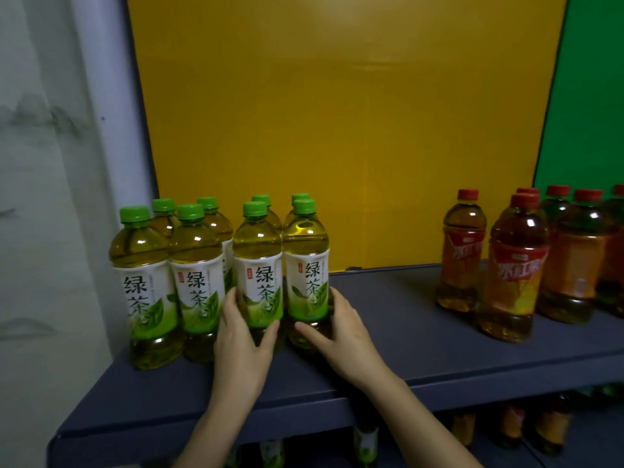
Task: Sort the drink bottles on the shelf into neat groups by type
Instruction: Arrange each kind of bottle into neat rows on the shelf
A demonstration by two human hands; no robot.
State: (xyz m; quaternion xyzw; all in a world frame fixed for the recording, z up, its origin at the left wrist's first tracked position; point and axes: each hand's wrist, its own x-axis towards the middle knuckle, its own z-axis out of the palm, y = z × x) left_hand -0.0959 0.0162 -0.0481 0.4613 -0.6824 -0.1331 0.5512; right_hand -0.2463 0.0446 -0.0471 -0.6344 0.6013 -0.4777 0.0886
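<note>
Several green tea bottles with green caps and white labels stand grouped at the left of the dark blue shelf. My left hand wraps the base of one front green tea bottle. My right hand holds the base of the neighbouring front green tea bottle from its right side. These two bottles stand upright, almost touching. Several red tea bottles with red caps and orange-red labels stand grouped at the right end of the shelf, well apart from my hands.
A yellow panel backs the shelf, with a green panel to its right. A pale curtain hangs at the left. More bottles show dimly on the lower shelf. Bare shelf lies between the two groups.
</note>
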